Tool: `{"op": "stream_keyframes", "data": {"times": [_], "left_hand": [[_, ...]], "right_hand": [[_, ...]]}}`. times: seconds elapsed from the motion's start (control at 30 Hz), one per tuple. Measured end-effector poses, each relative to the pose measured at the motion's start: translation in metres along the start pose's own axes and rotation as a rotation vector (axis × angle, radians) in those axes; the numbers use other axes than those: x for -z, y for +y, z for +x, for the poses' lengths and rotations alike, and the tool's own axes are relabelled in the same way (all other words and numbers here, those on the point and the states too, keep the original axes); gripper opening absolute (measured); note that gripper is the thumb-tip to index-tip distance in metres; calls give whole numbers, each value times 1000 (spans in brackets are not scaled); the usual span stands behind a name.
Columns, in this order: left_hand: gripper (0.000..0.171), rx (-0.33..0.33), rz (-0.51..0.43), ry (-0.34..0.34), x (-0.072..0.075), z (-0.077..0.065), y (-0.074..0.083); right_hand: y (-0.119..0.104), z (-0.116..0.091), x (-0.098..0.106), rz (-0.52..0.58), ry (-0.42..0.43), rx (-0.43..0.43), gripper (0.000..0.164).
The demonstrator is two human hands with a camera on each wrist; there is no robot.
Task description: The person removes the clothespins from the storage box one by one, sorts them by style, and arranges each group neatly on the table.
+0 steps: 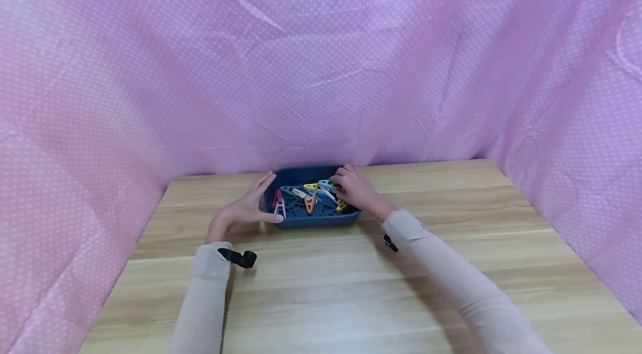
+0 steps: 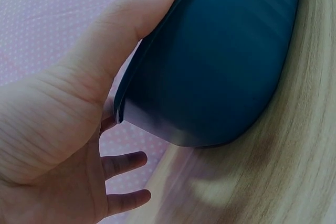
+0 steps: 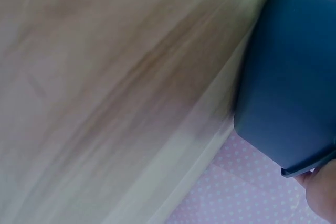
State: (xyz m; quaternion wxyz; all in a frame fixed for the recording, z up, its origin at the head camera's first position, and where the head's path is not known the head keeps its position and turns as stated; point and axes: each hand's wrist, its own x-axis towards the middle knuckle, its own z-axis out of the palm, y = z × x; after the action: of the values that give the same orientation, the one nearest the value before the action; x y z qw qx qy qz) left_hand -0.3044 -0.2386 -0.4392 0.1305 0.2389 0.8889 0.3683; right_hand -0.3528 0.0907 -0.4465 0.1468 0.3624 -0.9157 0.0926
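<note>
Pink dotted cloth (image 1: 321, 75) hangs behind a wood-grained bench (image 1: 311, 287). From my end, the left hand (image 1: 244, 209) has its grip around the left end of a blue tray (image 1: 316, 222), thumb against the near rim and fingers spread toward the far corner, two of them free of the wall. The right hand (image 1: 358, 192) curls over the far right corner and seems to pinch the rim, though its wrist view catches only a sliver of it, so I won't swear to that.

I judge the tray light and stiff, probably smooth plastic that could slip under a weak hold; the rim at its two short ends looks the best place to take it. It sits near the bench's back edge, mouth up, long axis running left to right. Inside lie loose pegs pointing every which way: an orange peg (image 1: 310, 203) near the middle, angled roughly fore and aft, and a pink peg (image 1: 277, 198) by the left end. Beige sleeves (image 1: 200, 292) trail toward the near side.
</note>
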Motion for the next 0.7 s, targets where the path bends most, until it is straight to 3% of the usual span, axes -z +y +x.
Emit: {"op": "stream_keyframes", "data": {"times": [0.23, 0.47, 0.7], "left_hand": [[115, 20, 1, 19, 0, 0, 2], [116, 16, -8, -2, -1, 1, -1], [116, 22, -14, 2, -1, 0, 1]], "right_hand": [[3, 1, 2, 52, 35, -1, 28], [5, -2, 2, 101, 12, -30, 28], [0, -5, 10, 135, 15, 11, 28]]}}
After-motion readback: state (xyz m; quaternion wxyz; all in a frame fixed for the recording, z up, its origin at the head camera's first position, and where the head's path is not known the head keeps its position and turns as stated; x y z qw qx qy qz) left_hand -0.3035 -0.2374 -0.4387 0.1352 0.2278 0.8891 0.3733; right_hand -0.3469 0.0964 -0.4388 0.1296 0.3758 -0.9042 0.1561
